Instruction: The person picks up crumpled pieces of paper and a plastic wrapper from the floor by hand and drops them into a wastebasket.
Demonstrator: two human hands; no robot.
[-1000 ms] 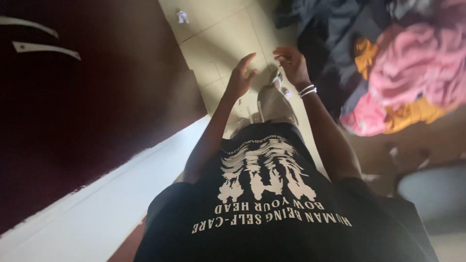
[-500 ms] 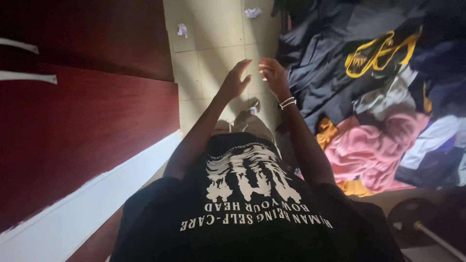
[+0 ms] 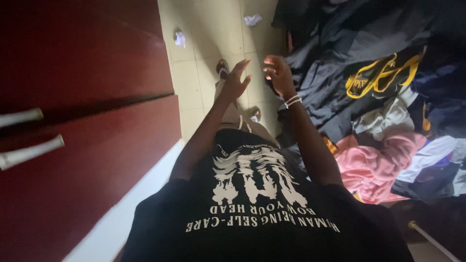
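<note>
Both hands are staying raised and empty: left hand (image 3: 234, 82) open, right hand (image 3: 277, 73) loosely curled beside a clothes pile (image 3: 369, 97).

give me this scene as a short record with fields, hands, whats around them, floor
left hand: raised in front of the body, fingers spread, holding nothing
right hand: raised beside the left, fingers curled, seems empty; white bracelets on the wrist
nearest things: heap of clothes on the right, dark garments on top, a pink garment lower down
left side: dark red cabinet with pale bar handles
floor: pale tiled floor with scraps of crumpled paper
wearer: black t-shirt with white print
</note>
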